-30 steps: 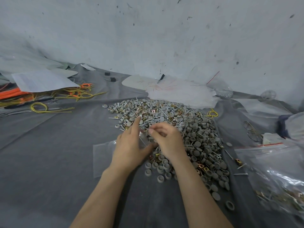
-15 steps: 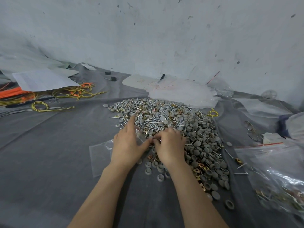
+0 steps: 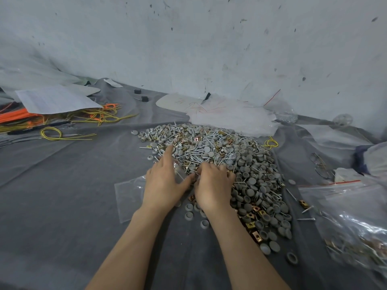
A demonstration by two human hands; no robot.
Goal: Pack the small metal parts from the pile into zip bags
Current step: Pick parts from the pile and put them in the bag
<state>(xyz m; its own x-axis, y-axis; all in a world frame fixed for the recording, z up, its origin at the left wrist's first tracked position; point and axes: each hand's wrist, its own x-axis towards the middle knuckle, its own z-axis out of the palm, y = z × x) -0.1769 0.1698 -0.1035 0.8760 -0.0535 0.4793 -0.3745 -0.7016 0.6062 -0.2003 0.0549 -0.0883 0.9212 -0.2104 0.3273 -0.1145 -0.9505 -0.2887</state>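
Observation:
A wide pile of small parts, with silver screws, grey round caps and brass clips, lies on the grey cloth. A clear zip bag lies flat at the pile's near left edge. My left hand lies over the bag and holds its mouth against the pile, index finger stretched into the screws. My right hand is right beside it, fingers curled down into the pile around a bunch of parts. The fingertips of both hands are hidden among the parts.
Filled zip bags lie at the right. Loose clear plastic sits behind the pile against the wall. Yellow and orange wires and a paper sheet lie at the far left. Stray caps dot the cloth near my right forearm.
Both hands have moved forward into the pile. My right hand has dropped from a raised pinch to dig its fingers into the parts. The bag has shifted slightly with my left hand.

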